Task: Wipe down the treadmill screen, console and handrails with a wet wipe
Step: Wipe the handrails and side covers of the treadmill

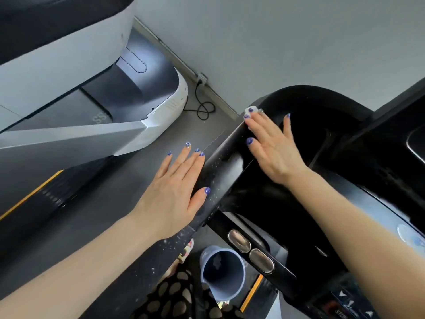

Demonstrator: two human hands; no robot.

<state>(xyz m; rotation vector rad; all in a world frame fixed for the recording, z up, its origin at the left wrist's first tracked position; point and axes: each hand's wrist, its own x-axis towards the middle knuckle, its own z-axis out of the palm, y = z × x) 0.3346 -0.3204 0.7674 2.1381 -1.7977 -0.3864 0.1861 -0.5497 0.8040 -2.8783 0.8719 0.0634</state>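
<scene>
While the left hand (pixel 174 189) lies flat, steadying the handrail (pixel 220 171), the right hand (pixel 271 143), fingers spread, presses the wipe (pixel 252 110) onto rail's upper end: handrail step; next likely strokes downward w/ even pressure.

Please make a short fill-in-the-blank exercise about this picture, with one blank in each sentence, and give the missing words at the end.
1. The white wet wipe lies under the fingers of the ______ hand.
2. The left hand rests flat on the black speckled ______.
3. Both hands have fingernails painted ______.
4. Below the handrail stands a grey-blue plastic ______.

Missing words: right; handrail; blue; bucket
</scene>
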